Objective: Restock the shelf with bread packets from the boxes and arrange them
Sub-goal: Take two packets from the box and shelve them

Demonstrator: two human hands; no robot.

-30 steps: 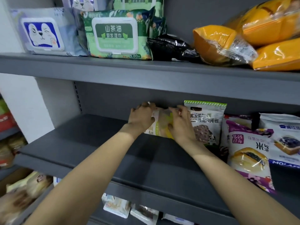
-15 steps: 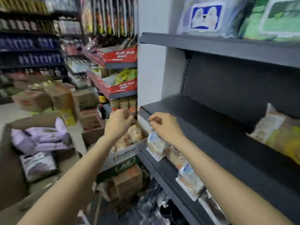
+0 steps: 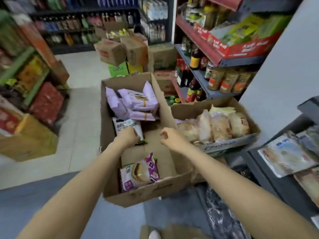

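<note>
The white bread packet point(image 3: 128, 127) lies in the big cardboard box point(image 3: 165, 187); we judge it light, crinkly and easily squashed, best pinched by its sealed edge. Our left hand point(image 3: 128, 138) curls on its near edge, though whether it grips we cannot tell, while our right hand point(image 3: 170, 138) hovers loosely curled, holding nothing.
</note>
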